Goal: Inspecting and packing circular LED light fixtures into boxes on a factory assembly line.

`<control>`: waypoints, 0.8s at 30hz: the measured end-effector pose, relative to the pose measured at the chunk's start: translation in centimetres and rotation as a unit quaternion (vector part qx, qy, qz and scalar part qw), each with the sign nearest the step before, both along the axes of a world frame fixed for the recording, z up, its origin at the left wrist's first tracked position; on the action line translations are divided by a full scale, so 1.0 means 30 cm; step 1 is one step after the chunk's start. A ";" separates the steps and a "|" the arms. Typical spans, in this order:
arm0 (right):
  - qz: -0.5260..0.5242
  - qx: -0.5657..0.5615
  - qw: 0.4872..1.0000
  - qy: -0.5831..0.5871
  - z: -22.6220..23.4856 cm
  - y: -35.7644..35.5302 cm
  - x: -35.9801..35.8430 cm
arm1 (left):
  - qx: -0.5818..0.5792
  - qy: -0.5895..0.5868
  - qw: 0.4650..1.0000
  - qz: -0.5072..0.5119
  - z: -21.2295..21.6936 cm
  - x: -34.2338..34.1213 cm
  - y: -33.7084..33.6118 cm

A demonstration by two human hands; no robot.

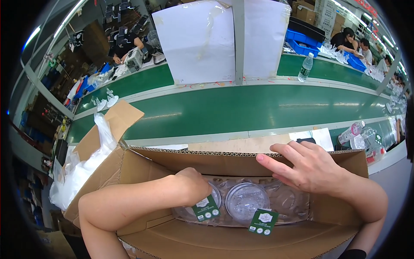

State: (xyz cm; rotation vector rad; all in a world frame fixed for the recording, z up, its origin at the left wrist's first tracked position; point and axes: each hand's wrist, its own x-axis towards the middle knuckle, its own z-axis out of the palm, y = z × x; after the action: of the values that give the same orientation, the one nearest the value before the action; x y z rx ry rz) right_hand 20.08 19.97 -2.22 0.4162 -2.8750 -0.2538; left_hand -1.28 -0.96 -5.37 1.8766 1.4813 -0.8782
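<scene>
A: Head view, pls — where is the L hand (194, 185)?
B: Inside the cardboard box (233, 236), at the left round clear piece (217, 195), whose green tag (207, 209) shows just below the hand. Its fingertips are hidden, so I can't tell if they pinch.
A: And the R hand (311, 167)?
B: Over the box's far edge — fingers spread, slightly bent (back of hand is upward).
A: Other things, approx.?
B: The middle round clear piece (246, 202) lies in the same box, the second green tag (263, 222) at its near side. A white plastic bag (92, 166) is at the box's left end.
</scene>
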 end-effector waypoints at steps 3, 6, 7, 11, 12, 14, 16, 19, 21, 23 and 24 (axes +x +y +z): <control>0.001 0.000 1.000 0.001 -0.002 0.002 -0.001 | 0.002 0.000 1.000 0.001 0.005 0.001 -0.001; 0.001 0.003 1.000 0.002 0.002 0.002 -0.003 | 0.005 0.004 1.000 0.000 0.002 -0.001 -0.001; 0.001 0.003 1.000 0.002 0.003 0.003 -0.003 | 0.004 0.008 1.000 -0.002 0.000 -0.001 0.000; 0.003 0.000 1.000 0.006 0.000 0.006 -0.004 | 0.003 0.011 1.000 0.001 0.005 -0.003 0.000; 0.005 0.000 1.000 0.007 0.001 0.005 -0.003 | 0.007 0.010 1.000 -0.001 0.006 -0.002 -0.003; 0.006 0.001 1.000 0.009 0.004 0.001 -0.002 | 0.012 0.011 1.000 -0.004 0.014 0.001 -0.010; 0.007 0.000 1.000 0.009 -0.002 0.006 -0.005 | 0.010 0.011 1.000 -0.004 0.015 -0.001 -0.003; 0.011 0.003 1.000 0.014 -0.002 0.006 -0.002 | 0.007 0.013 1.000 -0.007 0.017 0.001 -0.001; 0.015 0.010 1.000 0.020 -0.002 0.006 -0.002 | 0.003 0.019 1.000 0.001 0.013 0.007 -0.001; 0.017 0.017 0.999 0.023 -0.006 0.007 -0.006 | 0.000 0.023 1.000 0.008 0.011 0.009 -0.006; 0.019 0.021 0.999 0.027 -0.005 0.009 -0.005 | 0.006 0.022 1.000 0.011 0.012 0.005 -0.006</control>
State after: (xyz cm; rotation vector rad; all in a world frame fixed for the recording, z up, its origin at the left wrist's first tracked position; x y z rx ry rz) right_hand 19.92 20.25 -2.36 0.4641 -2.8105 -0.3139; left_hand -1.12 -1.15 -5.01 1.8568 1.5345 -0.9074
